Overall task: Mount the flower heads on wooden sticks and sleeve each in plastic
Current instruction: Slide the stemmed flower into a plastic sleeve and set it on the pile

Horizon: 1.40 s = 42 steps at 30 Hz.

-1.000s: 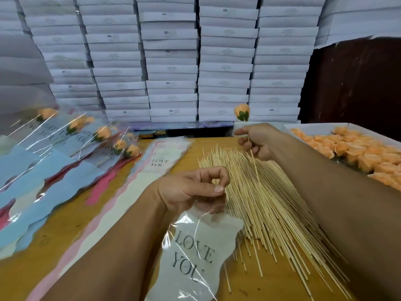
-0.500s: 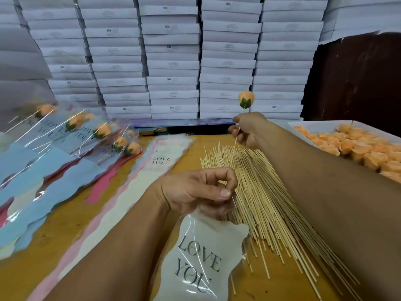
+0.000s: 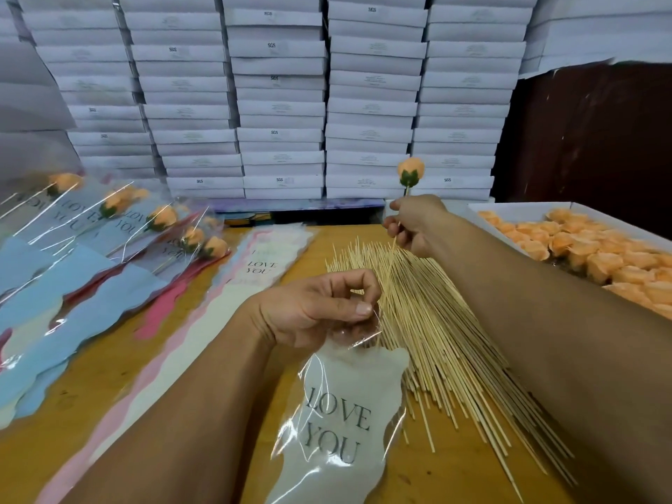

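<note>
My right hand (image 3: 412, 223) grips a thin wooden stick (image 3: 392, 254) with an orange flower head (image 3: 411, 171) on its top end, held upright above the table. The stick's lower tip points down toward my left hand (image 3: 320, 307). My left hand pinches the open top edge of a clear plastic sleeve (image 3: 342, 412) printed "LOVE YOU", which hangs toward me. Beneath both hands a fan of loose wooden sticks (image 3: 443, 351) lies on the wooden table (image 3: 91, 387).
A white tray (image 3: 523, 209) of several orange flower heads (image 3: 600, 252) stands at the right. Finished sleeved flowers (image 3: 145, 220) lie at the left, beside stacked flat sleeves (image 3: 254, 260). White boxes (image 3: 280, 103) are stacked along the back.
My right hand has tilted the stick so its lower tip swings left toward my left hand, and the flower head has risen a little. My left hand keeps pinching the sleeve.
</note>
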{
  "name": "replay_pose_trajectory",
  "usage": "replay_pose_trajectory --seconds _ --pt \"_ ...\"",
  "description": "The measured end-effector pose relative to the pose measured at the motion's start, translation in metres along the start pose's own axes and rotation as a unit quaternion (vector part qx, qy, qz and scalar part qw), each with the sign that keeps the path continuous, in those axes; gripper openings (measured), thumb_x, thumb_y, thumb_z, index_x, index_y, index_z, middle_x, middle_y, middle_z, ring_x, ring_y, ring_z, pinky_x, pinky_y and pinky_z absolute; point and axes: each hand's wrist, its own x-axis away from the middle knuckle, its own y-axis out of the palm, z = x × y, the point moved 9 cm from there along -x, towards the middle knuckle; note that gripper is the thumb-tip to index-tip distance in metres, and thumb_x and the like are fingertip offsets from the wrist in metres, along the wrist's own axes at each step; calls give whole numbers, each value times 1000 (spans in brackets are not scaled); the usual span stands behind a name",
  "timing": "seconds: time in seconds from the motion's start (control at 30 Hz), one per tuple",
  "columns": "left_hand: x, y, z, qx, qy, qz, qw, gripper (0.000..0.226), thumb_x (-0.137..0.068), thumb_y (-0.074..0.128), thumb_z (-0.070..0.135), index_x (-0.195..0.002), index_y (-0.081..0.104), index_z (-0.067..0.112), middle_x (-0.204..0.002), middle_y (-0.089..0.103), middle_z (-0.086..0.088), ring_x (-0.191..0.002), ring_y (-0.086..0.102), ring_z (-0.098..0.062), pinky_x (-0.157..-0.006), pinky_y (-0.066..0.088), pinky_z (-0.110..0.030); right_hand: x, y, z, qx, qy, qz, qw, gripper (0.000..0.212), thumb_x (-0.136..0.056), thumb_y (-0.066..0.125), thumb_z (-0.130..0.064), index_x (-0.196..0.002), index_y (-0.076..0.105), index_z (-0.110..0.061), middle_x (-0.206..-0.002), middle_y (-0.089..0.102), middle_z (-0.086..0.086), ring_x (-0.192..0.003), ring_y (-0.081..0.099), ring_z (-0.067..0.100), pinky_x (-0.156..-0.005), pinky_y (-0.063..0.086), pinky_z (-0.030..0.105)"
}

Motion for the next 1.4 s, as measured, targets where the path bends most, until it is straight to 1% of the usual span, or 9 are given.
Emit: replay_pose_trajectory --seconds 0.23,0.5,0.67,0.8,0.9,1.03,1.17,1.23,1.4 --pt "-1 -28 4 -34 23 147 988 12 -92 57 3 -86 56 14 -77 49 -10 -62 49 -12 -53 38 -18 48 31 22 -56 27 -147 987 20 -102 47 -10 -113 63 -5 -59 69 9 -43 60 14 -36 42 19" --pt "7 -50 23 -56 101 292 950 11 -82 68 9 -84 57 9 -83 64 -7 -73 60 -19 -66 47 -33 91 40 40 13 -36 -288 957 29 -102 53 -31 -97 80 -24 -88 74 1 -66 66 9 -50 48 21" --pt "11 -56 27 -16 127 316 940 10 -77 72 4 -75 64 9 -79 65 -12 -66 63 -20 -62 54 -28 95 35 39 -3 -60 -328 943 33 -103 51 -34 -109 78 -17 -106 75 17 -95 71 25 -83 59 41" --pt "7 -55 21 -9 102 297 949 13 -78 72 3 -79 60 7 -73 60 -12 -54 57 -11 -57 51 -24 78 12 38 -27 -59 -230 971 30 -101 54 -36 -117 68 -15 -92 78 7 -84 70 23 -70 52 36" --pt "3 -51 19 -17 102 279 955 11 -79 67 2 -80 56 5 -69 62 -8 -50 56 -7 -55 49 -21 77 12 43 -102 -14 -242 965 29 -100 58 -30 -118 65 -10 -99 77 13 -81 70 25 -68 54 34" --pt "3 -52 18 -42 98 283 953 9 -80 69 6 -77 63 12 -68 65 -5 -49 54 -7 -60 52 -24 74 12 46 -131 0 -242 961 15 -98 61 -19 -109 60 -9 -82 76 10 -70 72 22 -60 54 33" --pt "3 -53 18 -20 102 294 950 12 -79 71 7 -73 65 16 -74 63 -12 -51 49 -11 -55 46 -22 77 8 40 -75 -57 -252 963 74 -95 61 -6 -154 24 -32 -72 71 13 -61 68 22 -49 51 31" --pt "3 -52 19 -20 104 291 951 13 -80 70 6 -73 64 15 -73 63 -12 -50 48 -10 -52 43 -20 80 7 37 -65 -80 -263 959 88 -94 61 -4 -159 12 -39 -75 71 15 -54 62 20 -45 46 28" --pt "1 -47 19 -25 114 280 953 13 -81 67 4 -74 63 13 -70 63 -10 -54 47 -13 -49 38 -18 85 11 30 -96 -96 -312 940 53 -91 63 -15 -137 51 -38 -84 71 11 -39 43 11 -32 28 18"
